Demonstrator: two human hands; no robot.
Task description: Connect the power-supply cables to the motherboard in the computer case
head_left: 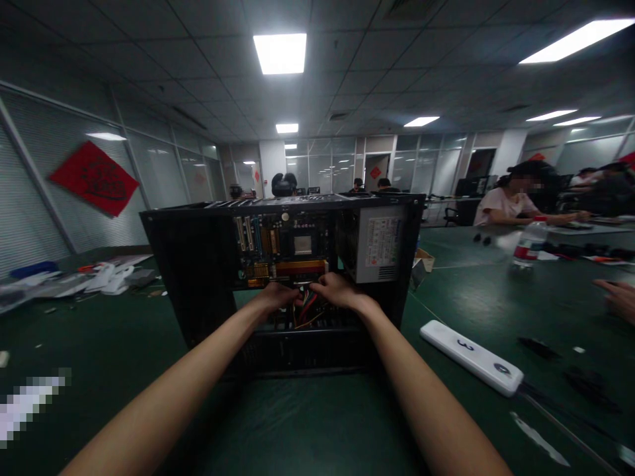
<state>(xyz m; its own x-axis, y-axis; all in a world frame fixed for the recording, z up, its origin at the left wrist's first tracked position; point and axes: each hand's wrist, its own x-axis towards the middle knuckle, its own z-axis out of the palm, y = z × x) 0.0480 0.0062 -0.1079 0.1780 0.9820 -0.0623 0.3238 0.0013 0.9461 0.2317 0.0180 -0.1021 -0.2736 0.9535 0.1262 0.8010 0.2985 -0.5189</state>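
A black computer case (pixel 292 334) stands on the green table with its side open toward me. Inside it, a motherboard (pixel 282 241) carries several slots and a square metal-topped part. A silver power supply (pixel 381 244) sits at the upper right. My left hand (pixel 278 296) is closed in a pinch at the motherboard's lower edge. Opposite it, my right hand (pixel 338 291) is closed too, its fingers bent inward. Red, black and yellow power cables (pixel 308 308) hang from between the fingertips of both hands. The small end they pinch is mostly hidden.
To the right lie a white power strip (pixel 471 357) with its cord, and a plastic bottle (pixel 530 244) stands beyond. Plastic bags (pixel 112 277) and scraps cover the left side. A person (pixel 510 201) sits at the far right; another person's hand (pixel 618 297) is nearer.
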